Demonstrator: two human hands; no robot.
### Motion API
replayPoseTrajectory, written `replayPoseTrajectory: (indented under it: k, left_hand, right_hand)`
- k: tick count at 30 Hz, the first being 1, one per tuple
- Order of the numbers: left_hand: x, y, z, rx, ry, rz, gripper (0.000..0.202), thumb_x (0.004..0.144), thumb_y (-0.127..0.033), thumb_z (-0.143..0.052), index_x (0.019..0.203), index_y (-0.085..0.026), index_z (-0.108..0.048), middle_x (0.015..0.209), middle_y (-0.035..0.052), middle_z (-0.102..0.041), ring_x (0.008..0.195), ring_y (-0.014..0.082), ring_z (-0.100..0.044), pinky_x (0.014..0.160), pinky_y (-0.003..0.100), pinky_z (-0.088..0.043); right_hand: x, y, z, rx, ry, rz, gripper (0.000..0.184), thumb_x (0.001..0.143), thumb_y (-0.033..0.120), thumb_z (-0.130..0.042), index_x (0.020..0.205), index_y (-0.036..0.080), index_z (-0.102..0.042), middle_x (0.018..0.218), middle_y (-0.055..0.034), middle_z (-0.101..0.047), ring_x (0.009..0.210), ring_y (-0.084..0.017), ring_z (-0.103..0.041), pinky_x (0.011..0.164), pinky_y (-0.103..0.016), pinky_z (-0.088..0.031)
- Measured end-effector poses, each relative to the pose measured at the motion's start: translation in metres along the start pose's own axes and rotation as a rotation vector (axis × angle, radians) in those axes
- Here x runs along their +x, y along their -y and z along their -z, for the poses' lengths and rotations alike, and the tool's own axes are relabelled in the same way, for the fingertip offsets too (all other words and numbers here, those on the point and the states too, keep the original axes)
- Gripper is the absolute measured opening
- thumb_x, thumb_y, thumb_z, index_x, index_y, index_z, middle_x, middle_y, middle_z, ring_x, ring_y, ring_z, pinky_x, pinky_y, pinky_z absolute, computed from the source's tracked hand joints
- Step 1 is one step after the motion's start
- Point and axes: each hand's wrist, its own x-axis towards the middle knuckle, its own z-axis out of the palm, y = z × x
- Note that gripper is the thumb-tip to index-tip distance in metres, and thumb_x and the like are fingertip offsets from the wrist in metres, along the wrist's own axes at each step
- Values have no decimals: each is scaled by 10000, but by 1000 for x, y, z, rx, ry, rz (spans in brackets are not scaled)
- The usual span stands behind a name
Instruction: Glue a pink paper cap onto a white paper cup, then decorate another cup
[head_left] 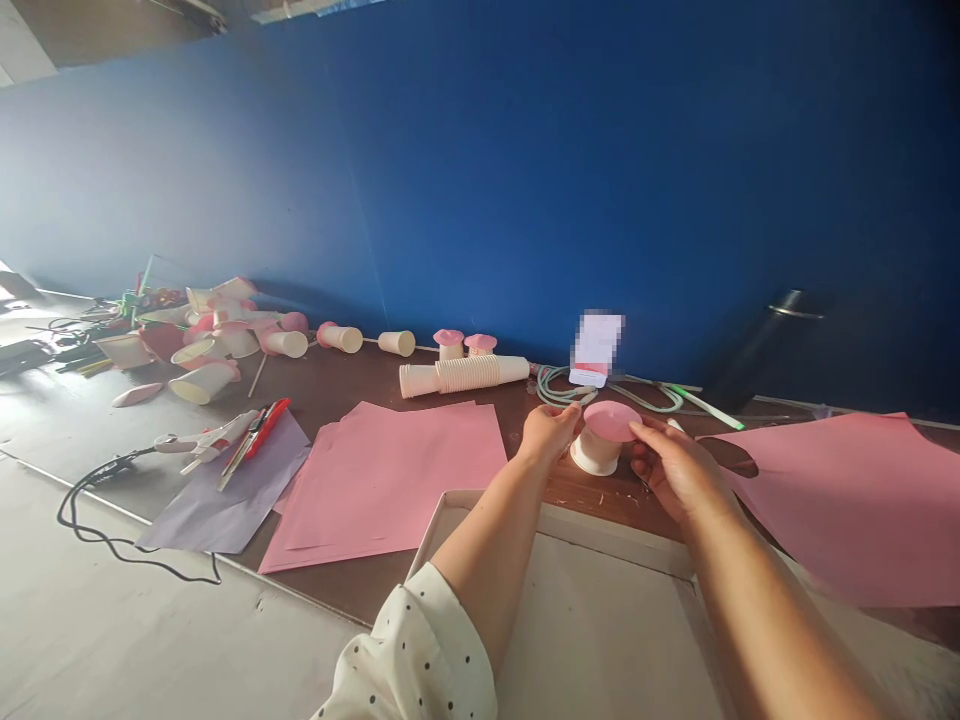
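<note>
A round pink paper disc (611, 421) lies across the upturned base of a white paper cup (595, 455), which stands mouth-down on the brown table. My right hand (675, 465) pinches the disc's right edge between thumb and fingers. On the other side, my left hand (549, 432) has its thumb and fingers closed at the disc's left edge, with part of the grip hidden. Behind them a phone (596, 350) leans upright, its screen blurred out. Pink sheets with a cut-out hole (862, 510) lie to the right of my right hand.
Pink paper sheets (390, 480) lie left of my arms, beside a glue gun (206, 440) and a red cutter (259, 435) on purple paper. A nested cup stack (465, 375) lies behind. Cups with pink tops (341, 338) crowd the left. A shallow white box (600, 600) sits below my arms.
</note>
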Motion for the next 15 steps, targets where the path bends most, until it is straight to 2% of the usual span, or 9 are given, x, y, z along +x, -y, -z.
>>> replayPoseTrajectory:
  k: [4,10,15]
  left_hand:
    - [-3,-1,-1,-58,36,68,295,833,-410,-750,741,-155,-635,697,5,-628,480,56,-360,454,225,-231]
    - [-4,-1,-5,-203,88,142,220,834,-284,-758,768,-138,-607,647,-18,-579,460,28,-314,436,193,-192]
    - [0,3,-7,-277,88,171,266,760,-261,-828,731,-139,-593,603,-33,-530,453,23,-309,426,183,-171]
  right_hand:
    - [4,-3,2,-11,5,-6,344,589,252,-916,889,212,-750,691,28,-644,529,-59,-524,394,-121,-441]
    - [7,-6,3,-28,-33,6,352,596,275,-926,886,213,-738,676,21,-641,545,-74,-531,389,-126,-437]
    - [6,-6,2,-17,-48,-5,347,605,278,-920,885,200,-729,657,29,-618,533,-71,-513,378,-126,-424]
